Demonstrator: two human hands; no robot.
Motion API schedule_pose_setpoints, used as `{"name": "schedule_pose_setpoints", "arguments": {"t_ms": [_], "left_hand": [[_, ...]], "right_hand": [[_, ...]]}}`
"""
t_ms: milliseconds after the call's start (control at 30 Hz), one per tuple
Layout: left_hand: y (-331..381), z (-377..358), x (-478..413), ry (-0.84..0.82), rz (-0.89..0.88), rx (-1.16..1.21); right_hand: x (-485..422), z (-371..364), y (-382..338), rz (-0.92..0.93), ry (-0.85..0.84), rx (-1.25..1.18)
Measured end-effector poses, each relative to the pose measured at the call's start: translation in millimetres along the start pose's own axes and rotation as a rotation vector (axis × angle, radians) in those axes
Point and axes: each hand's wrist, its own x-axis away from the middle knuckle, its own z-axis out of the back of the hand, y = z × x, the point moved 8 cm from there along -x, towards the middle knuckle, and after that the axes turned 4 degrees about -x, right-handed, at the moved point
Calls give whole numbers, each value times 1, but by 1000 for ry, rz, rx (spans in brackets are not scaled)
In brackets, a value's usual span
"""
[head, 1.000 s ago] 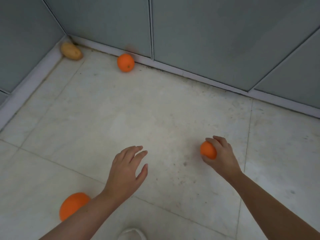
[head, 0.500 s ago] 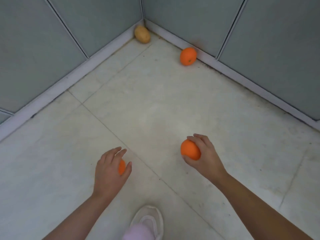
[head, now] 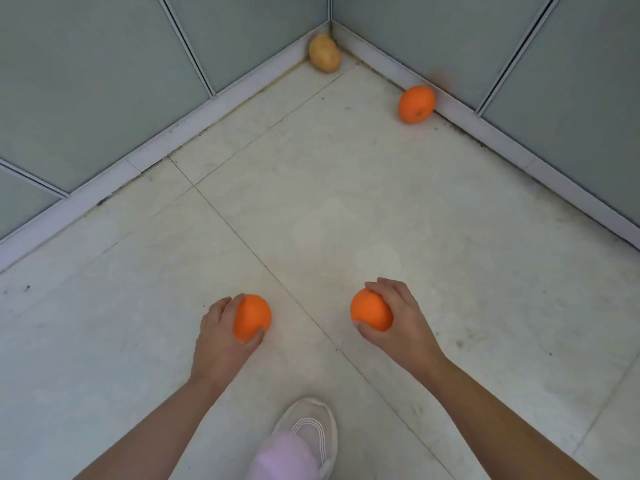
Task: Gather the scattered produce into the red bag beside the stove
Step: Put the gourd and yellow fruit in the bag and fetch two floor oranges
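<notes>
Pickup step is under way, both hands loaded.

- Left hand (head: 221,341) is wrapping fingers and thumb round the left orange (head: 252,317), holding it over the pale tiled floor (head: 104,341).
- Potato (head: 324,53) is lying in the far corner, touching the skirting.
- Right hand (head: 405,327) is gripping the right orange (head: 371,309) the same way, fingers curled over the top and thumb underneath.
- Third orange (head: 416,104) is resting against the right-hand skirting, near the potato.

The red bag and the stove are not showing anywhere (presumably behind or to one side). My judgement: two pieces are in hand and two are waiting. With neither hand free, the next move is calling for a trip to the bag to drop both oranges before reaching into the corner.
</notes>
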Motion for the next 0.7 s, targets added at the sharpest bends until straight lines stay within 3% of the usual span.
{"name": "schedule_pose_setpoints", "arguments": {"t_ms": [433,700], "left_hand": [[17,-14,-5,-24,45,133],[65,30,34,99,108,472]], "right_hand": [[12,11,2,-33,-5,-46],[25,41,-10,-49,141,-173]]}}
